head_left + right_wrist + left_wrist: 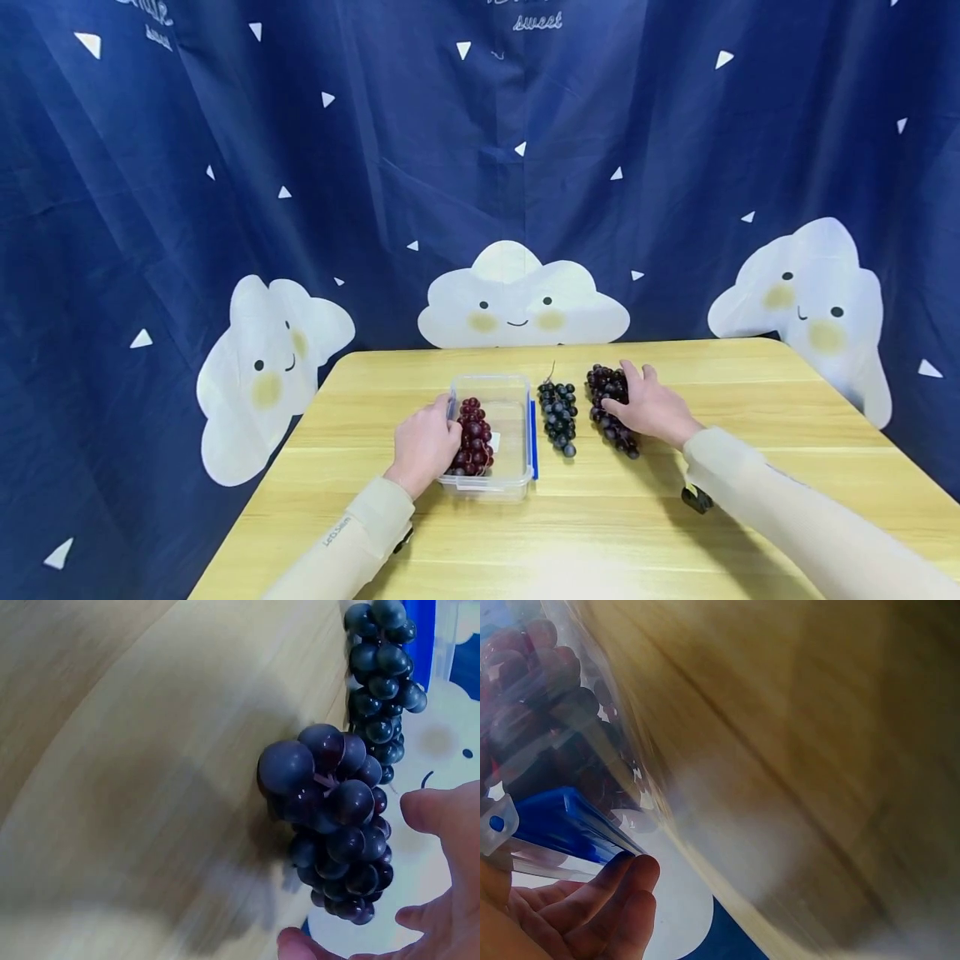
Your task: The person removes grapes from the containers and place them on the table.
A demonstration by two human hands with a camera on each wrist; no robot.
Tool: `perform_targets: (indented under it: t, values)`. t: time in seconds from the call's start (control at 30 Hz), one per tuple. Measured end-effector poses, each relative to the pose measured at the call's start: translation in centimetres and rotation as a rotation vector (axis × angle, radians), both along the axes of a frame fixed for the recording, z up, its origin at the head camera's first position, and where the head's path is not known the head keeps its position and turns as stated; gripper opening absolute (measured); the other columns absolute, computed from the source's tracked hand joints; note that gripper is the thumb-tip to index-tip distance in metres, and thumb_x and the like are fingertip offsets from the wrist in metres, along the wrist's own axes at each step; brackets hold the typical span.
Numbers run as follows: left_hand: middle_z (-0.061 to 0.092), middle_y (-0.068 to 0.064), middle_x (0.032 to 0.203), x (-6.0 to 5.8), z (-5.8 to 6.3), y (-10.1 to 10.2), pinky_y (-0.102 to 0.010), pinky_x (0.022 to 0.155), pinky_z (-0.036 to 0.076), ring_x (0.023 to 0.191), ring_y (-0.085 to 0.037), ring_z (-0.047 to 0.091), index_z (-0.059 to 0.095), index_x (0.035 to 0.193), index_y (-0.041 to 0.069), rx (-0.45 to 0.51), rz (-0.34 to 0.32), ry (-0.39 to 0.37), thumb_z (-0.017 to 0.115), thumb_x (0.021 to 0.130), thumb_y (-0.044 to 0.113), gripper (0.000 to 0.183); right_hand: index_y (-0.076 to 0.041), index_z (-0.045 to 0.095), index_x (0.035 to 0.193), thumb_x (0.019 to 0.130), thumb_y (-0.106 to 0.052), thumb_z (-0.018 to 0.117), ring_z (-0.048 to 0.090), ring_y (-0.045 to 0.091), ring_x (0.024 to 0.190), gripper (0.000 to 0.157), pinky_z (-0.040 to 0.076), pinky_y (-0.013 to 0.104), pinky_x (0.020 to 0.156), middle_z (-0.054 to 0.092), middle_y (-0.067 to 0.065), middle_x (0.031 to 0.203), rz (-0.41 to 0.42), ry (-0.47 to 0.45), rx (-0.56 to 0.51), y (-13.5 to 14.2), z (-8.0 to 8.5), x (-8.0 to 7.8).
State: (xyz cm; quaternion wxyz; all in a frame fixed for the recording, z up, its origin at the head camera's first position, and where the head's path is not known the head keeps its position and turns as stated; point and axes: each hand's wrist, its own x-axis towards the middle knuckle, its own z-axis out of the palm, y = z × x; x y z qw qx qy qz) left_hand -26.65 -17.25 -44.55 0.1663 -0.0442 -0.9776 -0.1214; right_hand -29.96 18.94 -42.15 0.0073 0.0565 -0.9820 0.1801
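Observation:
A clear plastic food container [510, 417] stands on the table with a bunch of red grapes [474, 442] inside, along its left side. My left hand [426, 442] grips the container's left wall. In the left wrist view its fingers bend at a blue latch flap [570, 821] on that wall. A bunch of dark purple grapes [337, 832] lies farthest right on the table. Over its right side is my right hand [654, 408], thumb and fingers spread around the bunch; the right wrist view shows gaps between them and the grapes.
A bunch of blue-black grapes [558, 417] lies between the container and the purple bunch. Another blue latch flap [534, 440] hangs out on the container's right side. The wooden table [600, 517] ends at a dark blue curtain [480, 167] with cloud prints.

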Motion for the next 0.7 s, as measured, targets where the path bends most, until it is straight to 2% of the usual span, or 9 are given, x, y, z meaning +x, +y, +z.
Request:
perform_targets:
  t: [0.2, 0.33, 0.5, 0.7]
  values:
    - [0.075, -0.009, 0.098, 0.1, -0.2, 0.4, -0.036, 0.052, 0.046, 0.067, -0.021, 0.064, 0.060, 0.135, 0.011, 0.008, -0.021, -0.009, 0.061, 0.092, 0.026, 0.046, -0.007, 0.034, 0.154, 0.093, -0.043, 0.066, 0.054, 0.060, 0.112, 0.077, 0.050, 0.068, 0.077, 0.035, 0.037, 0.148, 0.044, 0.164, 0.092, -0.3, 0.5, 0.8]
    - [0.075, -0.009, 0.099, 0.1, -0.2, 0.3, -0.038, 0.054, 0.048, 0.069, -0.022, 0.066, 0.061, 0.134, 0.011, 0.008, -0.007, 0.006, 0.062, 0.091, 0.026, 0.045, -0.009, 0.042, 0.150, 0.093, -0.041, 0.066, 0.055, 0.055, 0.115, 0.070, 0.051, 0.067, 0.077, 0.042, 0.033, 0.145, 0.111, 0.232, 0.136, -1.3, 1.1, 1.3]
    - [0.075, -0.008, 0.098, 0.1, -0.1, 0.1, -0.036, 0.052, 0.046, 0.066, -0.021, 0.063, 0.061, 0.134, 0.012, -0.001, 0.004, 0.015, 0.062, 0.091, 0.026, 0.045, -0.009, 0.046, 0.149, 0.089, -0.042, 0.070, 0.055, 0.050, 0.121, 0.072, 0.049, 0.065, 0.085, 0.047, 0.027, 0.146, 0.209, 0.242, 0.166, -2.9, 1.8, 1.8]
    - [0.075, -0.007, 0.099, 0.0, -0.2, -0.1, -0.038, 0.055, 0.048, 0.070, -0.021, 0.065, 0.060, 0.135, 0.012, -0.010, 0.014, 0.011, 0.061, 0.092, 0.027, 0.046, -0.013, 0.047, 0.149, 0.085, -0.043, 0.075, 0.055, 0.046, 0.122, 0.076, 0.048, 0.065, 0.087, 0.049, 0.023, 0.146, 0.321, 0.235, 0.185, -4.6, 2.3, 2.1]
